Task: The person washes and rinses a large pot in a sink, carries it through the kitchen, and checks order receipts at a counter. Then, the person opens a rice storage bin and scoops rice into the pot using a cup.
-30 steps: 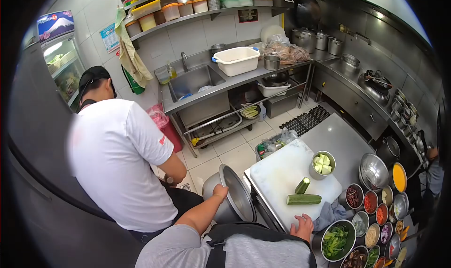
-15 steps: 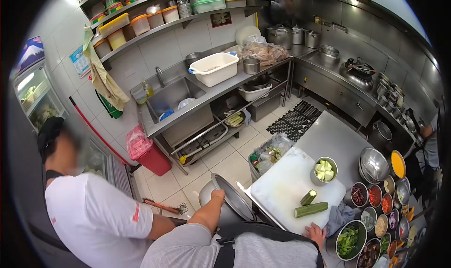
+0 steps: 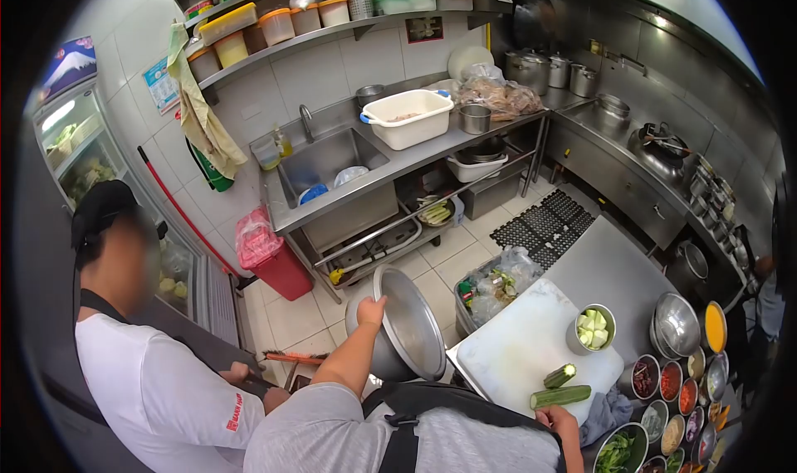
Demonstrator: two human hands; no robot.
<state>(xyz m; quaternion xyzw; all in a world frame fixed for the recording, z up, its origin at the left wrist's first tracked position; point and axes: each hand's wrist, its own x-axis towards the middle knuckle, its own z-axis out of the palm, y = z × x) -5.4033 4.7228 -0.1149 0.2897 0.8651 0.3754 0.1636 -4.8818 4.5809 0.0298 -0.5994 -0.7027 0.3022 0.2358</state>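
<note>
My left hand (image 3: 370,310) is closed on the rim of a large metal basin (image 3: 415,324), which is tilted on its side at the left of the worktable. At the near edge of the white cutting board (image 3: 506,340), my right hand (image 3: 559,421) is beside a cut length of green cucumber (image 3: 561,396). Its fingers are loosely bent and partly apart, with nothing seen in them. A shorter cucumber piece (image 3: 559,376) lies just behind. Pale green chunks fill a metal container (image 3: 592,329) on the board. A grey-blue cloth (image 3: 607,417) is bunched right of my right hand.
A co-worker in a white shirt (image 3: 158,382) stands close on my left. Behind the basin are a waste bin (image 3: 469,303) and a red bin (image 3: 282,267). Several bowls of ingredients, including leafy greens (image 3: 616,455), crowd the right. A sink (image 3: 332,159) lines the back wall.
My left hand has raised the basin and tipped its opening further toward the board. My right hand has moved from lying on the board's edge to beside the cucumber. The view has shifted left.
</note>
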